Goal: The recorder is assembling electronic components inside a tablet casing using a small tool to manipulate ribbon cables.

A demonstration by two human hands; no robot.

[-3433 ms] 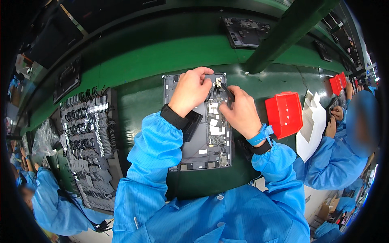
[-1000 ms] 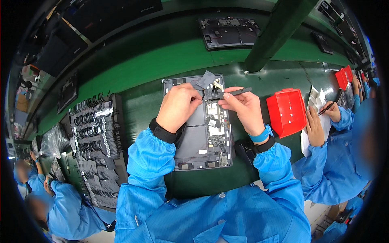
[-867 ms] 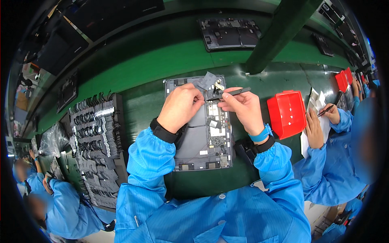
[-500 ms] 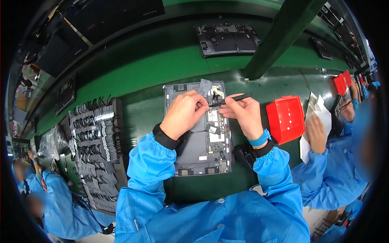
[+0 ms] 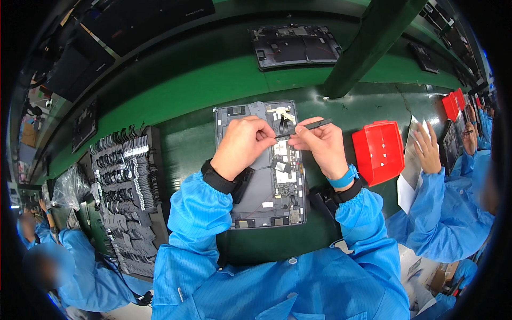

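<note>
the right hand [image 5: 324, 150] has its thumb and fingers closed around a slim black tool [image 5: 320, 124], whose narrow tip slants left toward the other hand. the left hand [image 5: 239, 148] is drawn into a pinch, thumb and forefinger almost meeting beside that tip; whether they have anything thin between them cannot be told. the 2 hands work above the opened device casing [image 5: 250, 213], which lies flat on the green bench [image 5: 184, 138], its far half partly hidden beneath them.

the step in hand seems to be fine fitting or freeing work by the circuit board [image 5: 286, 188], on the casing's right side. the next move probably calls for a steady left pinch and a light touch from the tip, clear of the board's parts.

to the right sits a red bin [image 5: 378, 152] with small white bits inside; to the left, a dark tray [image 5: 154, 208] bears rows of grey and black parts [image 5: 121, 192]. on the far side lies another opened device [image 5: 296, 47].
</note>
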